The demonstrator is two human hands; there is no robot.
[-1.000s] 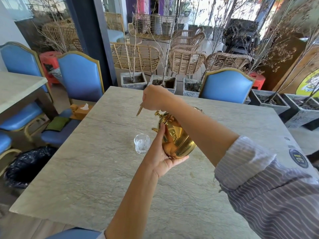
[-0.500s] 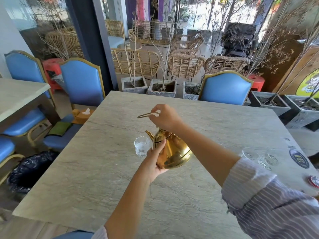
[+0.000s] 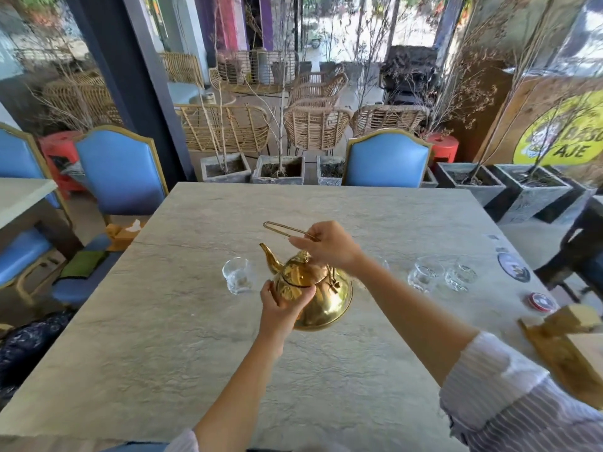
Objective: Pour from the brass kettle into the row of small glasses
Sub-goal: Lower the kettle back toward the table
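Note:
The brass kettle (image 3: 321, 296) sits nearly upright at the middle of the stone table (image 3: 163, 337), its spout pointing left. My right hand (image 3: 328, 244) is shut on the thin wire handle above the lid. My left hand (image 3: 280, 305) presses against the kettle's near left side. A small clear glass (image 3: 239, 275) stands just left of the spout. To the right stand two more small glasses (image 3: 424, 274), (image 3: 461, 274). Another glass is mostly hidden behind my right forearm.
Round coasters (image 3: 514, 267), (image 3: 540, 301) and a wooden stand (image 3: 561, 340) lie near the table's right edge. Blue chairs (image 3: 388, 159), (image 3: 120, 171) stand at the far and left sides. Grey planters (image 3: 279, 169) line the floor beyond the table.
The kettle has come down from a steep tilt to nearly upright. The spout has swung away from above the left glass. The view has shifted, showing the glasses on the right.

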